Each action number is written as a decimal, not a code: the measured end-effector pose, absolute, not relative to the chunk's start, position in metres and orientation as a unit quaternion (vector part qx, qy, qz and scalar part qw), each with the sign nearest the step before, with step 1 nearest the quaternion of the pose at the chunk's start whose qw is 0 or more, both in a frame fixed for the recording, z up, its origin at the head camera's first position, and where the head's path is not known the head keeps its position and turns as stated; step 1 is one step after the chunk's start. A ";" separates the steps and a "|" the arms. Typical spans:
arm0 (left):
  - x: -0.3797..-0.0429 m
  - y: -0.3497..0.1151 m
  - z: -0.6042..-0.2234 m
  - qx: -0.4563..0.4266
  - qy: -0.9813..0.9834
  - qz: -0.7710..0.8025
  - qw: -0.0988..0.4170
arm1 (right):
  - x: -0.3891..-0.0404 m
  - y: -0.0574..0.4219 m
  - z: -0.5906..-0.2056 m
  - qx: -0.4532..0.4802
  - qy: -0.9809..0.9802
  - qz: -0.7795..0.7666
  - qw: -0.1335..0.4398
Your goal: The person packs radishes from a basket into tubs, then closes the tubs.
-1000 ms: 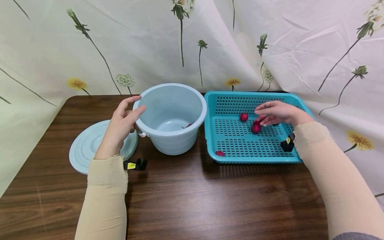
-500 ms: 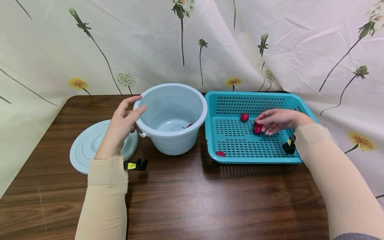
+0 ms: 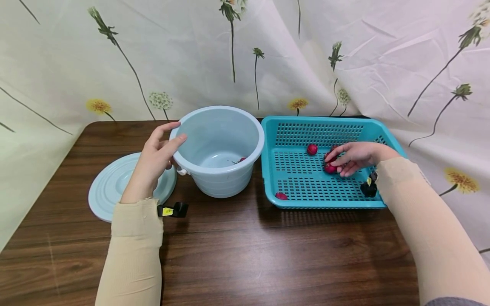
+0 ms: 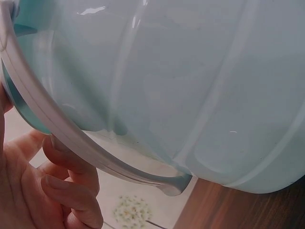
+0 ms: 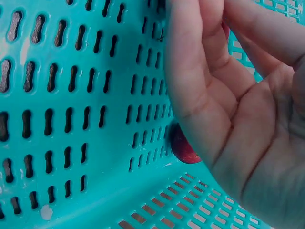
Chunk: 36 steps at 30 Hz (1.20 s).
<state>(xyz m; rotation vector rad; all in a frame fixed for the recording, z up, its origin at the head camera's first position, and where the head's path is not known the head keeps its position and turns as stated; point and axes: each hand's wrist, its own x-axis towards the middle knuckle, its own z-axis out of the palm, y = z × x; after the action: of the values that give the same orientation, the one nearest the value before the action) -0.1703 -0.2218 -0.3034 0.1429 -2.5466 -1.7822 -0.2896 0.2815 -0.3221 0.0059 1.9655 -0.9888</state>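
Note:
My left hand (image 3: 151, 155) grips the left rim of a light blue bucket (image 3: 220, 180), thumb on the rim. In the left wrist view, curled fingers (image 4: 71, 191) lie by the bucket's pale handle (image 4: 62, 124). Inside the bucket, a bit of a red radish (image 3: 242, 160) shows low down. Over a turquoise basket (image 3: 325, 204), my right hand (image 3: 357, 155) pinches a red radish (image 3: 330, 168) between thumb and fingers. Its palm hides most of that radish in the right wrist view. Another radish (image 3: 311, 149) lies just left of the fingertips.
A further radish (image 3: 281, 196) sits in the basket's front left corner. The round light blue lid (image 3: 103, 191) lies on the wooden table (image 3: 245, 255) left of the bucket, partly behind my left forearm. A flowered cloth (image 3: 191, 55) hangs behind the table.
My right hand has come down and slightly forward in the basket, its fingers closing on a radish. The left hand and the bucket have stayed in place.

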 end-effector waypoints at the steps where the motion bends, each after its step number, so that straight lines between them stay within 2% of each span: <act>1: -0.170 -0.222 -0.303 0.046 -0.818 -0.573 0.015 | -0.289 0.281 -0.322 0.002 0.797 -0.396 0.456; 14: -0.170 -0.221 -0.303 0.044 -0.821 -0.570 0.016 | -0.286 0.278 -0.322 -0.025 0.801 -0.344 0.490; 36: -0.170 -0.223 -0.302 0.041 -0.818 -0.573 0.015 | -0.285 0.273 -0.318 -0.061 0.801 -0.342 0.487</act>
<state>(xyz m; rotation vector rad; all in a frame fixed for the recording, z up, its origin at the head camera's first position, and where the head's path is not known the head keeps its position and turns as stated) -0.1703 -0.2225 -0.3017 0.1269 -2.5455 -1.7844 -0.2846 0.2726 -0.3183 -0.1495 1.9480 -0.8329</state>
